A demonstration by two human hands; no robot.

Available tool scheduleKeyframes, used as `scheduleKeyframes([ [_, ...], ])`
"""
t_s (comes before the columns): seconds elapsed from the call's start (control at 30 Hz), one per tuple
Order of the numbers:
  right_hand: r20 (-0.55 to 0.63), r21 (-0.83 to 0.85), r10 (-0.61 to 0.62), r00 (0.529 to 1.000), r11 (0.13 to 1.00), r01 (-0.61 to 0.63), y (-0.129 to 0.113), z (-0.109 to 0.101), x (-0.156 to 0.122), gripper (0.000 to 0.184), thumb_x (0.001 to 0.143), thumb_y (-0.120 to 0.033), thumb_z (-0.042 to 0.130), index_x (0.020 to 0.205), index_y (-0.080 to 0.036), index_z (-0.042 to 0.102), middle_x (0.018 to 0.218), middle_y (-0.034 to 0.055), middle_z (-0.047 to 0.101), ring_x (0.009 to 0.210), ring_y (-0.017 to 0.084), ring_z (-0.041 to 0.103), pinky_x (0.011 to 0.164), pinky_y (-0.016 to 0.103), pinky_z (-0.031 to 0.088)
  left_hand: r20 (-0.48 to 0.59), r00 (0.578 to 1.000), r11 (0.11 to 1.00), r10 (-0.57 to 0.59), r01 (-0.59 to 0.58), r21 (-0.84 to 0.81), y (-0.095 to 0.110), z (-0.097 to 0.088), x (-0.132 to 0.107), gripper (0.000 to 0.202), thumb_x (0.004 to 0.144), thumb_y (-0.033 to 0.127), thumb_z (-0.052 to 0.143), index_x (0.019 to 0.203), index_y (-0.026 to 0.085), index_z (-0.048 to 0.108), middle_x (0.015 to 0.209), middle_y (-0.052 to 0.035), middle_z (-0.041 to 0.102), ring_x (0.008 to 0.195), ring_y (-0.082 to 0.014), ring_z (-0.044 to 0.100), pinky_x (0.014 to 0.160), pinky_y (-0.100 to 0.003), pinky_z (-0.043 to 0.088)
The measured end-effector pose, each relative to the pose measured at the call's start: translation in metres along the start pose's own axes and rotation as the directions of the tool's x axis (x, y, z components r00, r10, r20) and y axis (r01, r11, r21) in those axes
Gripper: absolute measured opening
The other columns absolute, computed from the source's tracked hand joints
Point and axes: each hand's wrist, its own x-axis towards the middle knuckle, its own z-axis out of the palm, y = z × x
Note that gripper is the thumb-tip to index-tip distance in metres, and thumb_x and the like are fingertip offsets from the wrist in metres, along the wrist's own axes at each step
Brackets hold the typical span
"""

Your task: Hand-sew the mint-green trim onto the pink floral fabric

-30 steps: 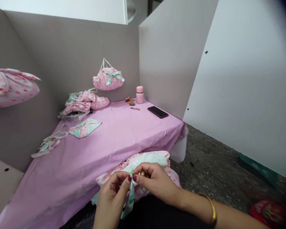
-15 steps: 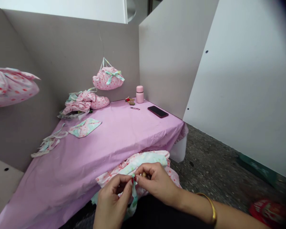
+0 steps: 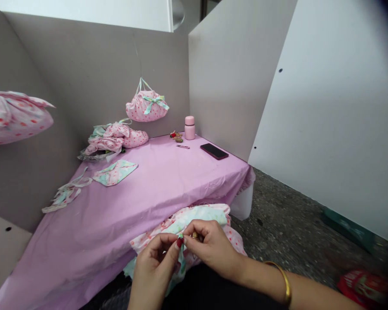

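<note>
The green strip (image 3: pixel 182 260) is at my fingertips, above the dotted cloth (image 3: pixel 200 213) on my lap. My left hand (image 3: pixel 153 260) is clamped on the strip, thumb against forefinger. My right hand (image 3: pixel 213 245) pinches at the same spot, its fingertips meeting those of the left. Any finer item between them is too small to tell.

Risk 1: the strip is narrow and soft; if either pinch loosens, it may twist or slip, I judge. Risk 2: its loose lower end hangs beside the cloth and could catch in the folds. Risk 3: the cloth bunches at the edge of the desk (image 3: pixel 168 181); a shift of my knees could drop it to the floor (image 3: pixel 274 200).

Room for moving: I judge it widest forward, across the near stretch of desk, up to the phone (image 3: pixel 214 151) and the snips (image 3: pixel 183 147). On the right, the desk ends at its draped corner, with floor beyond. At the far side, the grey panel (image 3: pixel 93 77) limits reach.
</note>
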Motion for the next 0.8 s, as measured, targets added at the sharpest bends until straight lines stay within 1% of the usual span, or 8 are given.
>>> scheduleKeyframes([
  [0.07,-0.001,0.026,0.014,1.0,1.0,-0.014,0.001,0.001,0.001,0.012,0.073,-0.01,0.053,0.062,-0.014,0.056,0.053,-0.0041,0.049,0.05,0.008,0.041,0.047,0.018,0.032,-0.013,0.999,0.997,-0.037,0.036,-0.065,0.001,0.002,0.0,0.02,0.067,0.036,0.071,0.071,0.018,0.065,0.055,0.0054,0.056,0.042,-0.0062,0.042,0.04,-0.015,0.034],
  [0.2,-0.004,0.073,0.022,1.0,0.997,-0.022,0.004,0.003,0.002,0.013,0.074,-0.012,0.054,0.062,-0.014,0.054,0.058,-0.0026,0.051,0.055,0.009,0.045,0.053,0.02,0.036,-0.031,0.994,0.984,-0.103,0.097,-0.15,0.003,0.006,0.001,0.022,0.062,0.034,0.076,0.07,0.017,0.065,0.059,0.0038,0.059,0.046,-0.0066,0.046,0.042,-0.014,0.037],
  [0.27,0.013,0.093,0.018,1.0,0.996,-0.019,0.005,0.003,0.002,0.012,0.076,-0.015,0.054,0.065,-0.014,0.055,0.06,-0.0022,0.052,0.057,0.009,0.045,0.053,0.02,0.036,-0.041,0.99,0.976,-0.138,0.128,-0.176,0.002,0.006,0.001,0.022,0.061,0.033,0.076,0.072,0.017,0.065,0.056,0.0049,0.058,0.042,-0.0053,0.043,0.039,-0.014,0.033],
  [0.4,0.103,0.106,0.004,0.995,0.994,-0.015,0.009,-0.002,0.004,0.009,0.081,-0.02,0.053,0.077,-0.014,0.058,0.062,-0.0029,0.05,0.057,0.009,0.044,0.053,0.02,0.035,-0.078,0.992,0.979,-0.099,0.084,-0.183,-0.001,0.001,0.002,0.019,0.063,0.031,0.074,0.073,0.016,0.067,0.055,0.0041,0.058,0.046,-0.0072,0.047,0.044,-0.015,0.036],
  [0.47,0.088,0.092,-0.016,0.996,0.996,0.008,0.01,-0.007,0.005,0.011,0.084,-0.021,0.049,0.078,-0.015,0.056,0.063,-0.0031,0.048,0.058,0.009,0.043,0.054,0.02,0.035,-0.098,0.992,0.981,-0.075,0.056,-0.184,-0.003,-0.002,0.003,0.018,0.063,0.03,0.074,0.072,0.016,0.066,0.058,0.003,0.06,0.054,-0.0103,0.053,0.051,-0.017,0.041],
  [0.6,0.019,-0.018,-0.069,0.997,0.997,0.07,0.006,-0.016,0.005,0.01,0.086,-0.02,0.047,0.083,-0.015,0.056,0.064,-0.0036,0.048,0.057,0.009,0.042,0.053,0.019,0.034,-0.123,0.991,0.993,-0.046,0.032,-0.114,-0.002,-0.005,0.004,0.016,0.063,0.029,0.073,0.072,0.017,0.066,0.062,0.0019,0.063,0.061,-0.0127,0.056,0.057,-0.018,0.043],
  [0.7,0.066,-0.172,-0.133,0.989,0.975,0.143,-0.005,-0.017,0.005,0.012,0.084,-0.018,0.051,0.089,-0.015,0.062,0.065,-0.002,0.056,0.058,0.01,0.048,0.054,0.02,0.037,-0.099,0.995,0.999,-0.006,0.002,-0.045,0.0,-0.004,0.004,0.012,0.063,0.026,0.071,0.07,0.018,0.066,0.064,0.0017,0.065,0.061,-0.0133,0.056,0.058,-0.019,0.044],
  [0.8,0.155,-0.264,-0.226,0.962,0.929,0.26,-0.015,-0.017,0.005,0.015,0.084,-0.013,0.053,0.09,-0.015,0.066,0.077,0.0022,0.066,0.071,0.013,0.059,0.066,0.022,0.043,-0.046,0.999,1.0,0.025,-0.025,-0.016,0.003,-0.004,0.004,0.009,0.065,0.026,0.069,0.069,0.018,0.067,0.065,0.0012,0.065,0.062,-0.0144,0.056,0.059,-0.02,0.044],
])
